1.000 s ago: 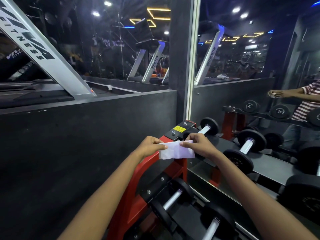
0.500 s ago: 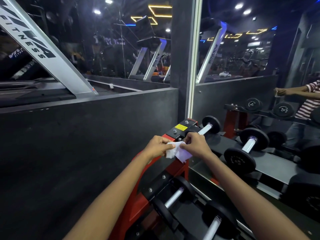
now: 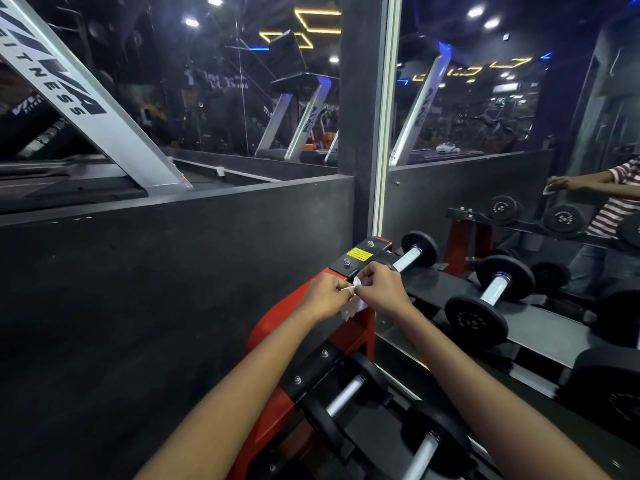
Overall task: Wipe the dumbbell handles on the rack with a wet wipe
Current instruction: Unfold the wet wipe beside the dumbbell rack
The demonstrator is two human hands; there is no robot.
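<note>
Lower rack (image 3: 349,344) shelf nearest: two dumbbells, steel handles (image 3: 344,394) bare. Above the red frame, left hand (image 3: 325,297) and right hand (image 3: 382,287) both pinch a crumpled white wipe (image 3: 352,307) between them. Beyond: upper dumbbells (image 3: 491,292), mirror (image 3: 485,133).

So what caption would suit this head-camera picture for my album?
Both hands, left hand and right hand, pinch a white wet wipe above the red dumbbell rack beside a gym mirror.
</note>
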